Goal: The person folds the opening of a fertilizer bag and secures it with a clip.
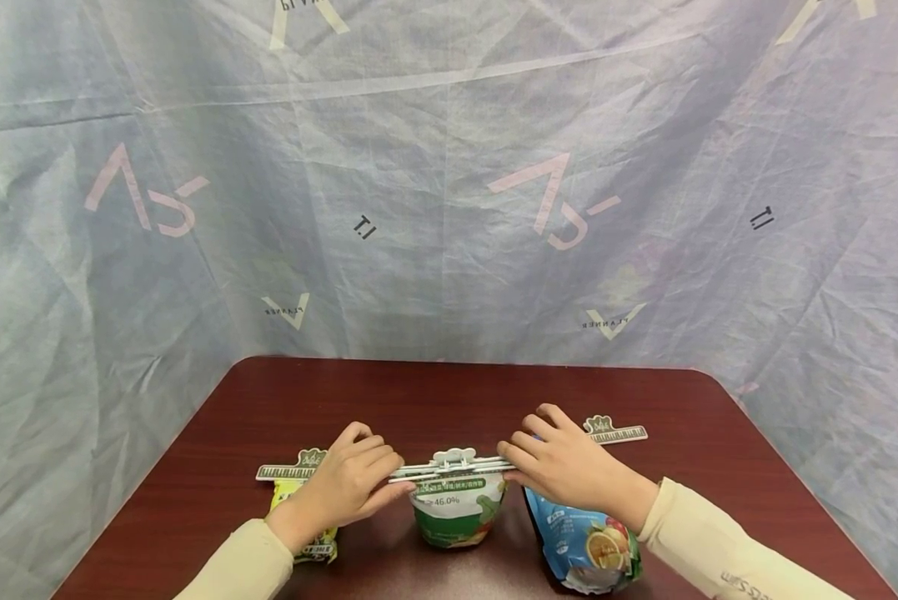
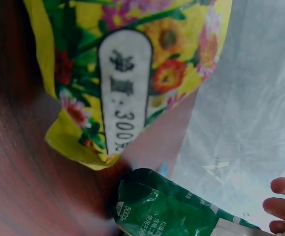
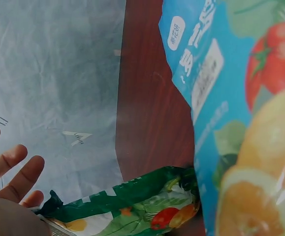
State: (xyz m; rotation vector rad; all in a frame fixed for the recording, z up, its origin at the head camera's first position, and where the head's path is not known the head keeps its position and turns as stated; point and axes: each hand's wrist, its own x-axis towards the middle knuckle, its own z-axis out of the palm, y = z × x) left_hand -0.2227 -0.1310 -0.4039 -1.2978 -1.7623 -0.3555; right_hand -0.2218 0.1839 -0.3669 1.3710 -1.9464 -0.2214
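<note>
A green and white printed bag (image 1: 459, 508) stands between my hands, with a long white sealing clip (image 1: 454, 460) across its top. My left hand (image 1: 354, 475) pinches the left end of this clip, thumb in front and fingers behind. At the clip's right end, my right hand (image 1: 557, 458) pinches it in the same way. The right wrist view shows the bag's side (image 3: 147, 206) with pictures of vegetables. Part of the clip's bar is hidden under my fingers.
Beside my left forearm stands a yellow flowered bag (image 2: 172, 54) with a keyboard-patterned clip (image 1: 287, 472) on top. A blue fruit-printed bag (image 1: 584, 537) stands under my right wrist, and a similar clip (image 1: 617, 434) shows behind that hand. A grey curtain (image 1: 441, 208) hangs behind the dark red table (image 1: 418, 392).
</note>
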